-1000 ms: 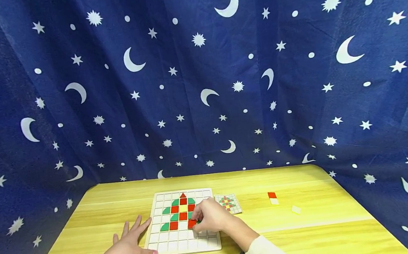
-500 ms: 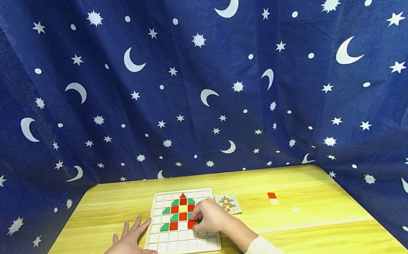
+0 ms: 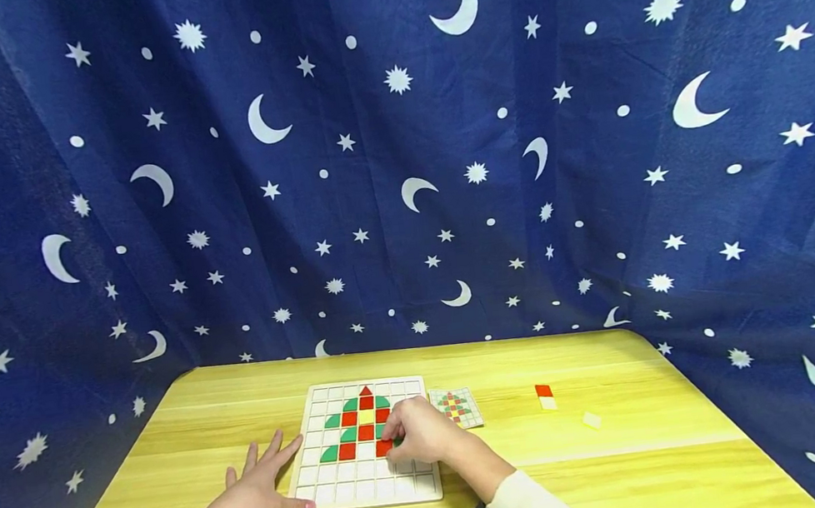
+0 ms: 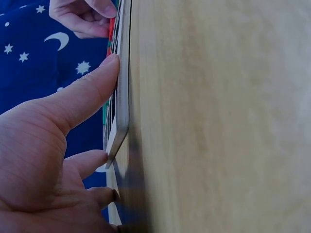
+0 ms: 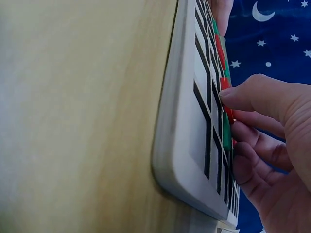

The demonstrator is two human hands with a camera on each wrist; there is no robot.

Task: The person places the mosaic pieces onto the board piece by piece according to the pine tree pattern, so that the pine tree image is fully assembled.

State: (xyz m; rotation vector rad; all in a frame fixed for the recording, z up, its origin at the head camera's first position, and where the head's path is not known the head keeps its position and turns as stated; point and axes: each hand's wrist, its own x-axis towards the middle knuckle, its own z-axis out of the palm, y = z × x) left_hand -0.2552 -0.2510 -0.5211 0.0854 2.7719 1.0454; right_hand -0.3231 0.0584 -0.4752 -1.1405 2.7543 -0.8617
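A white gridded board (image 3: 359,492) lies on the table, bearing red, green and yellow tiles in a tree-like pattern. My right hand (image 3: 420,433) reaches over its right side and pinches a red square tile (image 3: 382,450) low in the pattern. The right wrist view has the thumb on the near edge of this red tile (image 5: 224,85), fingers curled behind it, a green tile (image 5: 226,131) beside them. Spread fingers of my left hand (image 3: 254,493) rest at the board's left edge; in the left wrist view its thumb (image 4: 92,87) presses the board's rim.
A small pattern card (image 3: 464,415) with a matching tree picture lies right of the board. Farther right are a loose red tile (image 3: 543,390), a white tile (image 3: 549,403) and a pale tile (image 3: 592,419). A dark blue star-and-moon curtain (image 3: 397,163) hangs behind the table.
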